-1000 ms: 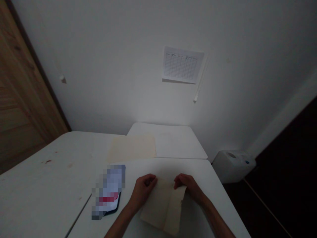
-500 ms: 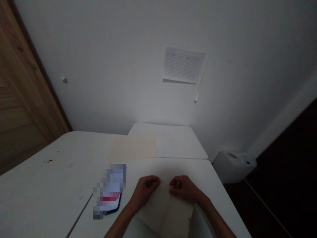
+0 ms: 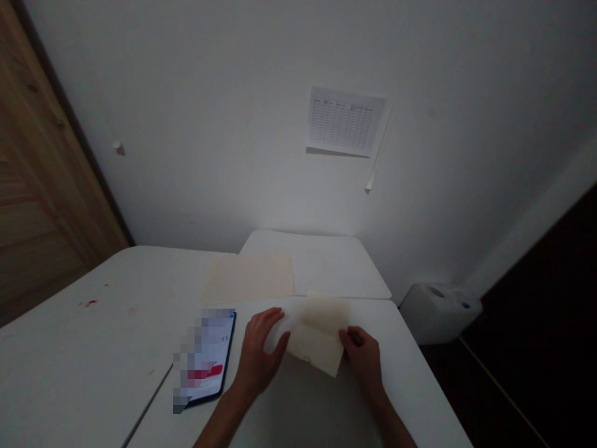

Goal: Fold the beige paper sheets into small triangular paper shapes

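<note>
One creased beige sheet (image 3: 317, 350), at the back of the near section of a white surface (image 3: 308, 414), its far end at that section's back edge; whether the near flap rests or is raised, I cannot tell. One right hand (image 3: 367, 358), fingers bent, thumb and forefinger pinching the sheet's right edge. One left hand (image 3: 258, 351), fingers spread and curved, thumb tip beside the sheet's left corner; contact there I cannot confirm from my feed. One flat beige sheet (image 3: 249, 280), lying across the back edge of the near section, left of the hands. One phone (image 3: 212, 348), dark-rimmed, beside the seam (image 3: 148, 407) that runs to the near edge, its screen lit with a red band and partly masked by blocks. Several red marks (image 3: 89, 303), toward the surface's left edge. One white jug (image 3: 436, 314), beyond the right edge. One printed sheet (image 3: 346, 122), gridded, on the wall (image 3: 209, 124).
</note>
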The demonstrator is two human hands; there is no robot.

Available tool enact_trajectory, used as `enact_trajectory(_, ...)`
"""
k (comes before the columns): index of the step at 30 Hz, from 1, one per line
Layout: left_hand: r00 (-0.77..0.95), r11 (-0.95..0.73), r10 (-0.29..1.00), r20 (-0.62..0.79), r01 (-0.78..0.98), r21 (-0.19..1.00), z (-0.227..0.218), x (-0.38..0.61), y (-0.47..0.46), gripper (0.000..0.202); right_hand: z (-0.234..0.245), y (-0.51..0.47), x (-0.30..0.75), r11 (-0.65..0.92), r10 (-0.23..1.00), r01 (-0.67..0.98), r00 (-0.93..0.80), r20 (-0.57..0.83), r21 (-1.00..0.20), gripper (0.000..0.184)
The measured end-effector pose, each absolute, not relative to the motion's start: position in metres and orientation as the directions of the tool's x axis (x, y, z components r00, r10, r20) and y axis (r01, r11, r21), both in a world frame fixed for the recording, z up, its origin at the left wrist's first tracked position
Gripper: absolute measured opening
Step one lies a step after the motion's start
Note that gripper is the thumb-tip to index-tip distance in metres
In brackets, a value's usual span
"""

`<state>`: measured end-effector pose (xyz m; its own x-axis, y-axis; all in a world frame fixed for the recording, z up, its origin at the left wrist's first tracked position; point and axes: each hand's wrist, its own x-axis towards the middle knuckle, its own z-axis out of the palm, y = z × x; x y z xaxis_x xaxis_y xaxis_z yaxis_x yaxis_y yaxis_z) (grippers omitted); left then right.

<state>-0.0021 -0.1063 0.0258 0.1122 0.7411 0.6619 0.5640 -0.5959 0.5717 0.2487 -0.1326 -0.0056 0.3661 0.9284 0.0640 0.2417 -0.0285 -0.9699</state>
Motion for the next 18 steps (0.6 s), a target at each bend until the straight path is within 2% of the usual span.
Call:
enact_trajectory(2,0.297,-0.686,0.679,0.671,0.582,0.437,0.024,0.003,-0.115,0.04,-0.01,-0.137,0.243,-0.034,0.916,0.128,0.402,0.02,-0.991,0.046)
enact_trajectory(5,0.556,-0.797,0.575,0.6,0.547,0.257,0.021,0.012,-0.126,0.053,-0.009,-0.143,0.233,-0.03,0.893,0.096,0.451,0.017,-0.995,0.045)
enact_trajectory(8,0.698,-0.845,0.517,0.496,0.506,0.17,0.02,0.021,-0.133,0.054,-0.006,-0.149,0.224,-0.009,0.874,0.093,0.484,0.038,-0.996,0.043)
enact_trajectory(13,0.737,-0.87,0.477,0.479,0.473,0.139,0.018,0.027,-0.131,0.042,-0.002,-0.154,0.217,-0.03,0.86,0.099,0.509,0.024,-0.995,0.055)
enact_trajectory(18,0.689,-0.871,0.486,0.538,0.43,0.236,0.017,0.026,-0.128,0.032,0.005,-0.156,0.228,-0.106,0.813,0.336,0.572,0.113,-0.936,0.058)
